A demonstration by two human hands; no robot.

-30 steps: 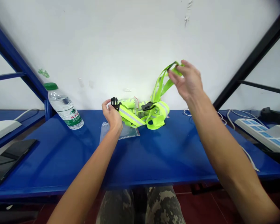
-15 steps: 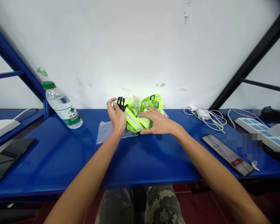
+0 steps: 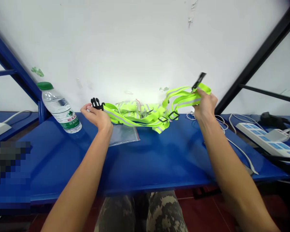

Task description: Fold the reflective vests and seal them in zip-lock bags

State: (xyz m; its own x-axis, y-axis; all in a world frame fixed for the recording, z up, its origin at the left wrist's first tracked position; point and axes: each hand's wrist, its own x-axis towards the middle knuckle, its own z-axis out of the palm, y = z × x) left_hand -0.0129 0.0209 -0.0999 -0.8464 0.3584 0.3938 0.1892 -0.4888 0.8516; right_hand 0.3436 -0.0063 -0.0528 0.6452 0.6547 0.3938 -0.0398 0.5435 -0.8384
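Note:
A neon-yellow reflective strap (image 3: 135, 123) with grey stripes is stretched between my two hands over the blue table. My left hand (image 3: 99, 118) grips one end, beside a black pronged buckle half (image 3: 96, 103). At the other end, raised higher, my right hand (image 3: 206, 102) is closed round several strands of the strap, and another black buckle piece (image 3: 198, 80) sticks up above it. Black adjuster slides (image 3: 174, 115) hang along the middle. Behind the strap lie more yellow bundles (image 3: 128, 106) in clear wrapping. A flat clear plastic bag (image 3: 124, 135) rests below them.
A water bottle (image 3: 60, 108) with a green cap stands at the left. White cables (image 3: 223, 124) and a power strip (image 3: 265, 140) are at the right. A white wall (image 3: 125, 48) rises behind the blue table (image 3: 149, 167), with metal frame bars on both sides.
My hands have moved apart: the left further left, the right up and to the right. The bunched strap is now drawn out between them, and my right hand has closed on its end.

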